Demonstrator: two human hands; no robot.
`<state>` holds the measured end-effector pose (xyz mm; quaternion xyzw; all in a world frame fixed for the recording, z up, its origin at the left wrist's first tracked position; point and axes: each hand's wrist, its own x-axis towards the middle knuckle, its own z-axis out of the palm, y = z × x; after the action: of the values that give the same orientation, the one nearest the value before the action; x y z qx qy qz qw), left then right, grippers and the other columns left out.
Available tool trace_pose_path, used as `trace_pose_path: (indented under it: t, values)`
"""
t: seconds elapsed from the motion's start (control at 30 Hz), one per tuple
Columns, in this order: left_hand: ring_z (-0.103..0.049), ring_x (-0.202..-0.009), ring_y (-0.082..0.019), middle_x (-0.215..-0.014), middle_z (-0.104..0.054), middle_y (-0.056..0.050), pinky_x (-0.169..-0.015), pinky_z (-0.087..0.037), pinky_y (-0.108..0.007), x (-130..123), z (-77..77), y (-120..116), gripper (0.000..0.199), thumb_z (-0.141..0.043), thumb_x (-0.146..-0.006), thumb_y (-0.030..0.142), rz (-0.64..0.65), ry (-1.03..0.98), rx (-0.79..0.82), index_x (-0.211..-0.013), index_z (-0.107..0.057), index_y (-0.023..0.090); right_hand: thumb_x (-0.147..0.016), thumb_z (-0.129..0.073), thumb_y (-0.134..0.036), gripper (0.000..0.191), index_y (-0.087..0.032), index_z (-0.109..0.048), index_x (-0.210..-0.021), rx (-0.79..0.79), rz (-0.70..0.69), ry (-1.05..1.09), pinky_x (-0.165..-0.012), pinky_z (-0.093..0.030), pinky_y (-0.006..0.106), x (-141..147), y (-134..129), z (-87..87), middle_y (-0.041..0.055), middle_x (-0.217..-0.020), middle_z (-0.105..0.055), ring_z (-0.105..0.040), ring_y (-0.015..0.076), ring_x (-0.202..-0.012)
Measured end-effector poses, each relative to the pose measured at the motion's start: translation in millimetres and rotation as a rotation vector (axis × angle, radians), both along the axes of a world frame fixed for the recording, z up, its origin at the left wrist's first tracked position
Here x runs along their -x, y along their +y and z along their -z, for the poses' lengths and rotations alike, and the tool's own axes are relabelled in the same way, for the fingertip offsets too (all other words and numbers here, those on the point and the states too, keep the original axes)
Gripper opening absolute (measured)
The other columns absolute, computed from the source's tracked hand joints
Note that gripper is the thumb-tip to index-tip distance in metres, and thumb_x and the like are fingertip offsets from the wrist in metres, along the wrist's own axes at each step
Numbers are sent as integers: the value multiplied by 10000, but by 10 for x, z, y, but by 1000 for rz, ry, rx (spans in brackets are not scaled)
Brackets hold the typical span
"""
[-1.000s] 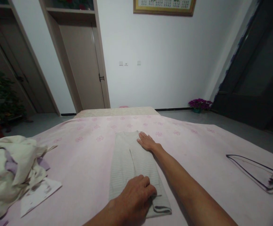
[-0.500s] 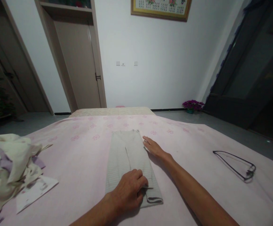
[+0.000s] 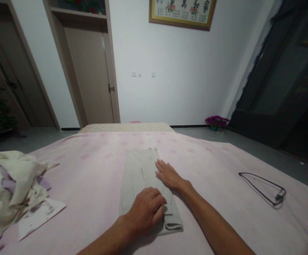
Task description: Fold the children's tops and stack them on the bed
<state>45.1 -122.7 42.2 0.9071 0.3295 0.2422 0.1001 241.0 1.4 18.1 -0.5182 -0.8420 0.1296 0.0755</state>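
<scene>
Pressing right hand (image 3: pixel 168 175): opened flat, brought onto the right edge of the pale grey folded garment (image 3: pixel 135 177) from just beside it half a second ago.
Left hand (image 3: pixel 147 209): curled on the near half; whether cloth is pinched cannot be told.
Garment place: kept mid-sheet, pointed at the pink sheet's (image 3: pixel 90 184) far edge.
Meaning: the right side is apparently being flattened.

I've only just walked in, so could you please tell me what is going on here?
A person's left hand curls over the near part of a folded, pale garment lying on a pink cover. The right hand rests along its right edge. A black hanger lies to the right, heaped cloth to the left.
</scene>
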Motion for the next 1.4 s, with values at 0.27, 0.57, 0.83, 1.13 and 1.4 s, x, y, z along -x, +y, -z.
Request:
trace_pose_path:
  t: [0.27, 0.57, 0.83, 1.13, 1.4]
  values:
    - [-516, -924, -191, -986, -604, -35, -826, -423, -311, -31, 154, -10, 68, -574, -906, 187, -1, 80, 66, -967, -594, 212, -1030, -220, -502, 641, -173, -264, -1579, -6, 65, 60, -1234, -85, 428, 0, 71, 98, 77, -1647, -187, -142, 212, -1526]
    - [-509, -928, -195, -968, -605, -31, -833, -410, -320, -32, 147, 6, 149, -624, -841, 168, 48, 57, 79, -970, -571, 222, -1023, -250, -503, 677, -159, -160, -1599, -86, 187, 21, -1223, -56, 456, 318, 824, -290, 96, -1666, -69, -49, 233, -1537]
    - [-514, -949, -200, -1000, -616, -36, -857, -415, -324, -22, 207, 51, 214, -637, -814, 166, 69, 60, 92, -1009, -574, 229, -1011, -295, -525, 711, -91, -243, -1571, 28, 162, -5, -1221, -71, 476, 612, 1174, 31, 154, -1655, -111, -71, 269, -1533]
    - [-588, -908, -176, -927, -666, -60, -868, -467, -332, 99, 101, 22, 183, -428, -989, 212, 71, -218, 95, -991, -611, 206, -1034, -176, -492, 668, -136, -146, -1598, 15, 113, 22, -1224, -73, 468, 442, 807, -125, 98, -1665, -66, -39, 225, -1537]
    - [-607, -1164, -249, -1207, -680, -108, -1028, -488, -457, 748, 64, 74, 303, -410, -992, 266, -285, -235, 5, -1183, -641, 226, -1020, -282, -532, 650, -195, -274, -1576, -41, -112, -10, -1226, -71, 482, 306, -215, -120, 98, -1647, -175, -116, 244, -1530]
